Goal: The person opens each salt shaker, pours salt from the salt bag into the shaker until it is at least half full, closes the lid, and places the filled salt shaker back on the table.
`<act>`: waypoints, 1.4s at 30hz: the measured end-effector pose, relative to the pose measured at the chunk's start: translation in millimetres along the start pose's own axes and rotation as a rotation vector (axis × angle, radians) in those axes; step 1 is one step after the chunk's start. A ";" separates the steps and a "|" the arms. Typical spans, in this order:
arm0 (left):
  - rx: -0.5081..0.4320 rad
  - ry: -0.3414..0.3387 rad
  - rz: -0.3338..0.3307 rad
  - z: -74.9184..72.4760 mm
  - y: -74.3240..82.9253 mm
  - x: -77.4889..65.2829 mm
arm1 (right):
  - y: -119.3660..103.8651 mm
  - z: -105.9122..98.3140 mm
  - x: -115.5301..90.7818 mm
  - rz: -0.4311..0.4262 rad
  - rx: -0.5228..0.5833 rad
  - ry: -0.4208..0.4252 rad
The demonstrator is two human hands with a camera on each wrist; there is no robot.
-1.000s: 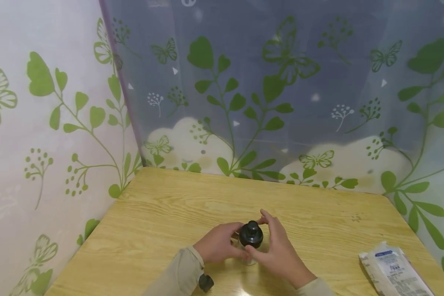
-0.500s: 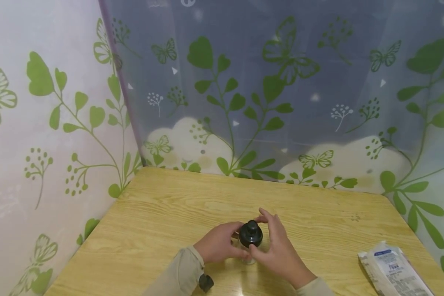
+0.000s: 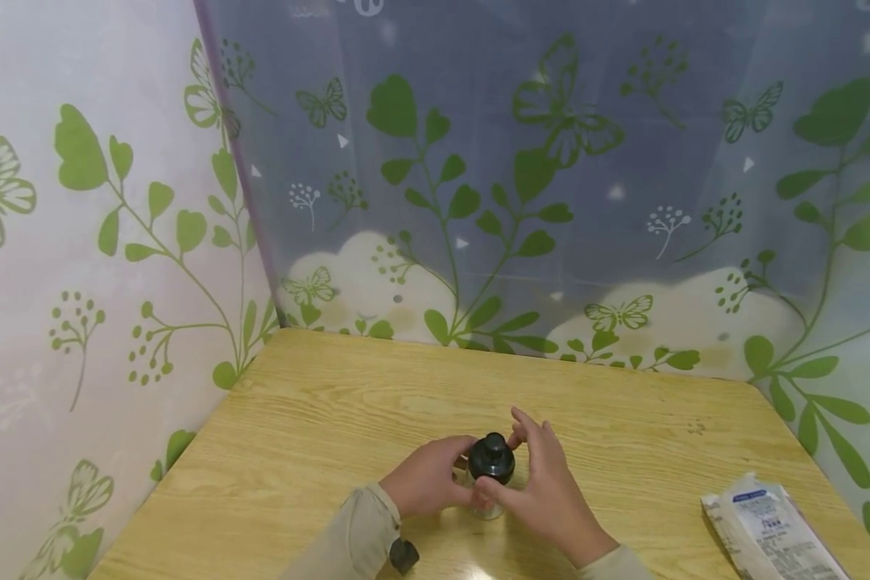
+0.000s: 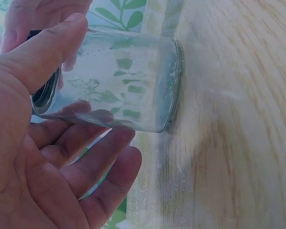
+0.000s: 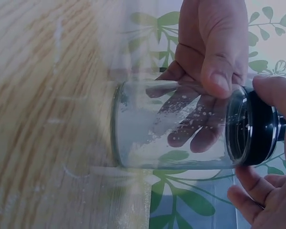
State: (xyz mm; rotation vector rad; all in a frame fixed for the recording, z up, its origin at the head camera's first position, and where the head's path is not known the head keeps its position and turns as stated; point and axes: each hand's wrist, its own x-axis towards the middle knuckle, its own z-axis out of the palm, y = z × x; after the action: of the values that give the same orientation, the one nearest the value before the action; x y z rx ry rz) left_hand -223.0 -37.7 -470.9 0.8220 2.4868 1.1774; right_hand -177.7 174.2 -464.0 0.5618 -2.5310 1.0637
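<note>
A clear glass jar (image 5: 148, 148) stands upright on the wooden table, with white specks showing on its glass. On its mouth sits a black lid (image 3: 491, 466) with a round knob on top. My left hand (image 3: 424, 482) holds the glass body, thumb on the near side and fingers round the far side, as the left wrist view (image 4: 62, 143) also shows. My right hand (image 3: 551, 499) has the lid's rim between thumb and fingers; in the right wrist view the thumb (image 5: 274, 93) lies against the black side of the lid.
A small black object (image 3: 403, 556) lies beside the left sleeve. At the right of the table (image 3: 319, 395) lies a white packet (image 3: 768, 524) with blue print. Patterned fabric walls (image 3: 420, 201) with leaves and butterflies stand behind the table and at both sides.
My right thumb and fingers have shifted back and forth round the lid's rim, the thumb now further left than half a second ago. My left hand and the jar stay in place.
</note>
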 end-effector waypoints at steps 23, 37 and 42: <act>0.013 0.013 0.021 2.8 -1.9 2.1 | -2.8 1.9 -0.9 -0.009 -0.034 0.025; 0.014 0.011 0.019 2.0 -1.1 1.1 | -2.6 3.1 -2.0 -0.025 -0.042 0.019; 0.018 0.003 0.011 1.3 0.2 0.3 | -3.5 1.3 -2.5 -0.021 -0.054 0.006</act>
State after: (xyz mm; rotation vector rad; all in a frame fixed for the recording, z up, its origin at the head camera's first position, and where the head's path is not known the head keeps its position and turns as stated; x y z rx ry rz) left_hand -222.5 -36.6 -471.6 0.8396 2.5018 1.1624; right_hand -174.0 171.5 -463.9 0.5682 -2.5344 0.9855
